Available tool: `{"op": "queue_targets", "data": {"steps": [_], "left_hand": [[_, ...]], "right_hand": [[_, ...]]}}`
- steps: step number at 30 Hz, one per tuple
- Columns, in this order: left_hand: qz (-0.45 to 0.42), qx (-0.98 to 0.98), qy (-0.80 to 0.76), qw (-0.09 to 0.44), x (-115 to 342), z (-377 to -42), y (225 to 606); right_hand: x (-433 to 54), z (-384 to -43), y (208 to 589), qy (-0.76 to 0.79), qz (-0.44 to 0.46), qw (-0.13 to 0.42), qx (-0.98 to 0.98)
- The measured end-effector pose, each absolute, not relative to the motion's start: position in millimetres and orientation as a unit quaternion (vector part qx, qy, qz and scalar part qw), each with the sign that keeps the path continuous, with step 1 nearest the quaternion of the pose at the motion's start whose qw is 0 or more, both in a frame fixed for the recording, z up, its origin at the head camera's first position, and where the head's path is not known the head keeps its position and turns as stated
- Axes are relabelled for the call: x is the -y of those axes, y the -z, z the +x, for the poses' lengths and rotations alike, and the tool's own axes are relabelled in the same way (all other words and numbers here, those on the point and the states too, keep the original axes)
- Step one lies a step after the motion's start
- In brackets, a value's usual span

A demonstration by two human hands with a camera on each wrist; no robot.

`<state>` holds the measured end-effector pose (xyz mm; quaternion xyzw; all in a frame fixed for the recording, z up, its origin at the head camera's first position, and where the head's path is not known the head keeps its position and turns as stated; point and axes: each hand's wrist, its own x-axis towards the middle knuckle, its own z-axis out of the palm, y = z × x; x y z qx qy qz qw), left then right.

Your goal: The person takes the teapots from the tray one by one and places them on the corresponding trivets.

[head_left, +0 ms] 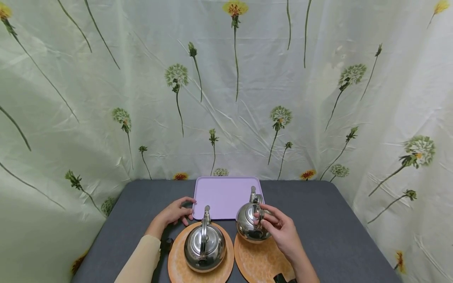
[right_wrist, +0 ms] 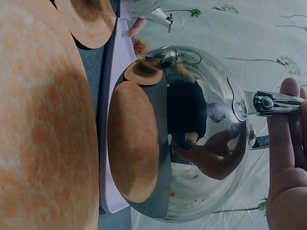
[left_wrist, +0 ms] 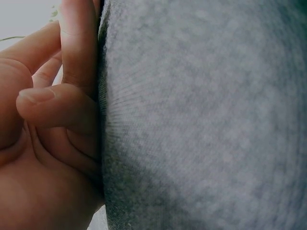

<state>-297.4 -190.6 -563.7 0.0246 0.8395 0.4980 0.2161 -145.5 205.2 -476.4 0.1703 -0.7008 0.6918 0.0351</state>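
Note:
My right hand (head_left: pixel 279 228) grips the handle (right_wrist: pixel 278 104) of a shiny steel teapot (head_left: pixel 252 224). In the right wrist view, that teapot is raised off the round orange-patterned mat (right_wrist: pixel 43 124). It hangs over the mat's far edge, near a lilac tray (head_left: pixel 223 196), its spout pointing to the back. My left hand (head_left: pixel 175 212) rests on the table by the tray's left edge, fingertips right at the rim, fingers relaxed in the left wrist view (left_wrist: pixel 53 110). A second steel teapot (head_left: pixel 205 247) stands on the left round mat (head_left: pixel 177 259), its handle upright.
Dark grey cloth covers the table (head_left: pixel 318 220). The right mat (head_left: pixel 263 261) lies beside the left one, both in front of the tray. A pale curtain (head_left: pixel 148 78) with dandelion prints hangs behind the table and along both sides.

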Motion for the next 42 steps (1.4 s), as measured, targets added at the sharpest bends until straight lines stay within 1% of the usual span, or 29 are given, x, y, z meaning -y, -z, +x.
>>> {"op": "queue_targets", "data": {"steps": [13, 22, 27, 34, 42], "left_hand": [[0.030, -0.832, -0.505, 0.225, 193, -298, 561], [0.029, -0.832, -0.508, 0.222, 192, -299, 563], [0.021, -0.833, -0.508, 0.218, 191, -299, 564], [0.028, -0.833, -0.507, 0.219, 192, -298, 564], [0.035, -0.831, -0.508, 0.223, 192, -297, 563]], "right_hand": [[-214, -133, 475, -0.691, 0.153, 0.036, 0.705], [-219, -125, 478, -0.696, 0.134, 0.029, 0.705], [-221, -121, 479, -0.692, 0.115, 0.034, 0.712], [-224, -118, 480, -0.698, 0.139, 0.056, 0.700], [-233, -114, 485, -0.703, 0.144, 0.063, 0.694]]}}
